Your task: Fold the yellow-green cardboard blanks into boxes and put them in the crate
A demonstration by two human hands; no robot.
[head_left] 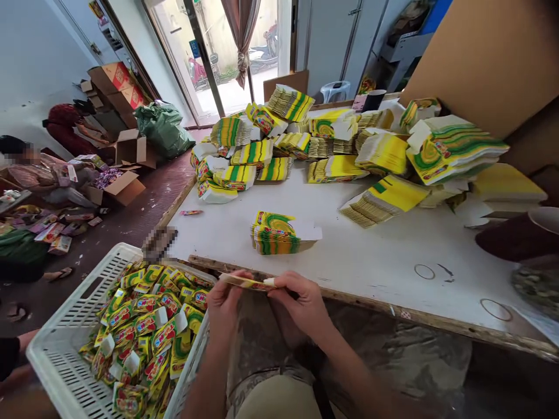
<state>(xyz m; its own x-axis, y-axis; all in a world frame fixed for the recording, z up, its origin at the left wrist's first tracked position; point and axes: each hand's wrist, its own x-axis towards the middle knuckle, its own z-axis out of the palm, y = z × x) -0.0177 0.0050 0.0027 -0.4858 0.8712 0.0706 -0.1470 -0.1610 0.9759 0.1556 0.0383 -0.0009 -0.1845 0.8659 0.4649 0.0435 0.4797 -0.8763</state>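
Between my two hands, just over the table's front edge, is a flat folded carton (250,283), seen nearly edge-on. Its left end is pinched by my left hand (225,299). The fingers and thumb of my right hand (299,295) close on its right end, by a white flap. Beyond them on the table, a stack of yellow and green printed cartons (277,234) lies with white flaps to the right. To the left of my hands, a white plastic basket (61,337) holds many yellow, green and red packets (148,326).
More bundled cartons (262,152) are heaped along the far side of the white table (305,203). Rubber bands (424,272) and a dark red container (502,235) sit at the right. One small packet (191,212) lies at the left. Two people work among boxes (120,186) on the floor.
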